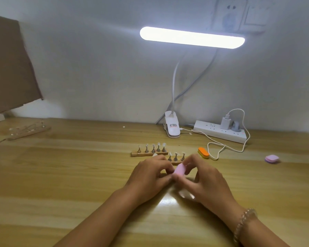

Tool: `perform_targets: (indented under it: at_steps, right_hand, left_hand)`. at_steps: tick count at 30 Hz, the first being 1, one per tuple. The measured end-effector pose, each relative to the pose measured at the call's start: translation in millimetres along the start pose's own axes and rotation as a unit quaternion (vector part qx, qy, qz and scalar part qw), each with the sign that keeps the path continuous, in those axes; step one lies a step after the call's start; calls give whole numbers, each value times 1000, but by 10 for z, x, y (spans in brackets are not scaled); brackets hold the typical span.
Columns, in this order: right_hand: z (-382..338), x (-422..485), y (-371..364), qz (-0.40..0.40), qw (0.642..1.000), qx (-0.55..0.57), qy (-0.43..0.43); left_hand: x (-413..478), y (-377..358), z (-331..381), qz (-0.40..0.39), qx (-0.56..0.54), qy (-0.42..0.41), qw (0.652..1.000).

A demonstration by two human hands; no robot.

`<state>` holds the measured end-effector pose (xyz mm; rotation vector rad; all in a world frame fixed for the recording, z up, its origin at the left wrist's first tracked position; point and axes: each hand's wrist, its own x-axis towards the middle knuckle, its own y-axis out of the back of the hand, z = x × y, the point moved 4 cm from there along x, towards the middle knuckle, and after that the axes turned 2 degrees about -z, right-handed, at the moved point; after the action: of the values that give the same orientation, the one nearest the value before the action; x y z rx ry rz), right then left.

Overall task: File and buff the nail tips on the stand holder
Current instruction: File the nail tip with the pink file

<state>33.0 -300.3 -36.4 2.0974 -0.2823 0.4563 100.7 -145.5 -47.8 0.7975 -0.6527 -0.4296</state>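
A pink oblong foam block (178, 170) is being pinched by the right hand (206, 180), long axis aimed at the left hand (150, 174), whose curled grip's contents are hidden; the wooden nail-tip stand (176, 163) is lying just beyond.

The table (61, 166) is glossy varnished wood. The stand (149, 154) has a matt wood base and shiny metal pegs. The power strip (219, 133) is smooth white plastic; the cardboard (9, 65) matt.

A lit clip lamp (192, 37) stands beside a white power strip (221, 133) on the wooden table (61, 175), cardboard (9, 68) far left.
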Motion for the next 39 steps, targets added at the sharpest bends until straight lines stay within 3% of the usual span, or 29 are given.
perform_targets:
  at_steps: [6,9,13,17,20,25,30,34,37,39]
  right_hand:
    - [-79,-67,-38,-21,999,-25,26]
    - [1,-8,30,23,999,-18,-13]
    - [-67,-44,-16,-12,999,-21,26]
    - [13,-2,27,26,1000,-10,-14]
    - [-43,-53,-24,6,1000,-21,15]
    - [84,10,33,43,997,24,-53]
    - [2,-54,-19,7,1000,-12,-19]
    - [58,-11,44,63,997,1,-43]
    - [-9,-42,-15,16,999,-26,-13]
    - [42,-19,8,31,998,-33,-35]
  left_hand:
    - [0,-7,-17,5,-16,4,1000]
    - [3,-9,-7,13,-1,4,1000]
    - [9,-5,-14,4,-8,14,1000]
    - [9,-6,-5,5,2,16,1000]
    - [3,-3,-8,-1,-11,23,1000]
    - [5,-7,0,3,1,23,1000]
    - [7,-8,-9,-2,-8,20,1000]
    - [6,-17,-12,2,-6,15,1000]
    - [19,-15,-14,-3,-9,13,1000]
    - [18,-11,-15,1,-3,12,1000]
